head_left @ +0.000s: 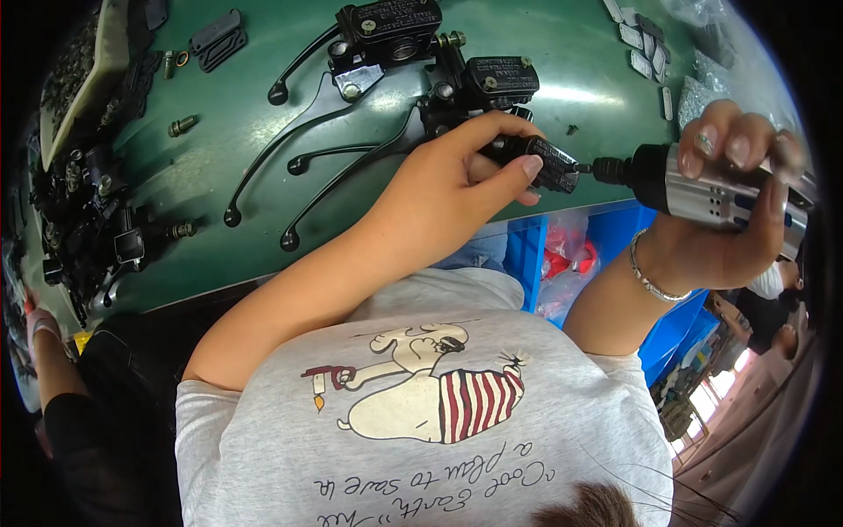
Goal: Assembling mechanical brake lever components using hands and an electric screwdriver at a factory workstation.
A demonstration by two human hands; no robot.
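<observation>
My left hand (439, 189) grips a small black brake cylinder body (546, 163) at the near edge of the green table (219, 211). My right hand (707, 250) is wrapped around a silver and black electric screwdriver (702, 189) held level. Its bit (587, 167) touches the right end of the black part. A thin bracelet sits on my right wrist. My grey printed shirt fills the lower middle of the view.
Two black brake lever assemblies (386, 35) (500, 81) with long levers lie just beyond my left hand. Loose bolts (182, 126) and a heap of black parts (83, 206) lie at left. Small metal plates (641, 39) sit top right. Blue bins (615, 241) stand below the table edge. Another person's arm (44, 351) is at far left.
</observation>
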